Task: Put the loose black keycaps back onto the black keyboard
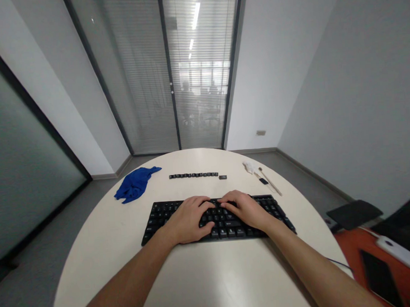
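Note:
A black keyboard [226, 233] lies across the white round table, partly covered by both hands. My left hand [189, 220] rests on its middle-left part, fingers stretched over the keys and thumb apart, gripping nothing I can see. Close by, my right hand [245, 210] reaches in from the right, its thumb and index fingertips drawn close together at the keyboard's upper edge. Whatever sits between those fingertips is too small to make out. Behind the keyboard, several loose black keycaps [193, 175] stand in a row, with a wider keycap [222, 177] just to the right.
A crumpled blue cloth [134, 184] lies at the table's back left. Toward the back right are a white crumpled piece [249, 167], a thin wooden stick [271, 182] and a small black-ended tool [263, 181]. Beyond the right edge, a phone [379, 275] and a white power strip [404, 255] rest on a red surface.

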Demonstrator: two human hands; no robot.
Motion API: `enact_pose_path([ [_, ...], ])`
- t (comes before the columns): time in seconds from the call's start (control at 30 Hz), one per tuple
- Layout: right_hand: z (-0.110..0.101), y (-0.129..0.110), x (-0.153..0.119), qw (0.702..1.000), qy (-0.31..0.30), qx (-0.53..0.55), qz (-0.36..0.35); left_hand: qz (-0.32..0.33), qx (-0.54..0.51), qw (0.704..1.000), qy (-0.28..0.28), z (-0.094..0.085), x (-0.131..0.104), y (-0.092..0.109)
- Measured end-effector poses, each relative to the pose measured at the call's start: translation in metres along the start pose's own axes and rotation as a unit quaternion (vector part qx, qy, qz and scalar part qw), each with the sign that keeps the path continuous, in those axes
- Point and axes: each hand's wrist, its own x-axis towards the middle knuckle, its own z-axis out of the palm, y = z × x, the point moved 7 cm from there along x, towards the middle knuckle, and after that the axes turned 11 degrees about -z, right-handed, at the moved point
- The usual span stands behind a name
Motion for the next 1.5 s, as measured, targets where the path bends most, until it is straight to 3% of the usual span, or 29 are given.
enact_pose_path([
  [0.8, -0.008, -0.003, 0.0, 1.0, -0.018, 0.008, 0.021, 0.011, 0.018, 1.0, -0.004, 0.002, -0.001, 0.001],
  [0.97, -0.013, -0.006, -0.006, 0.998, -0.048, 0.034, -0.003, 0.018, 0.038, 0.999, -0.017, 0.002, -0.003, 0.004],
  [1.3, -0.009, -0.017, 0.002, 0.991, -0.117, -0.062, -0.019, -0.026, 0.058, 0.998, -0.027, 0.002, -0.002, 0.011],
  [1.5, -0.01, -0.012, 0.001, 0.995, -0.082, -0.055, -0.001, -0.039, 0.062, 0.997, -0.024, 0.008, -0.002, 0.011],
])
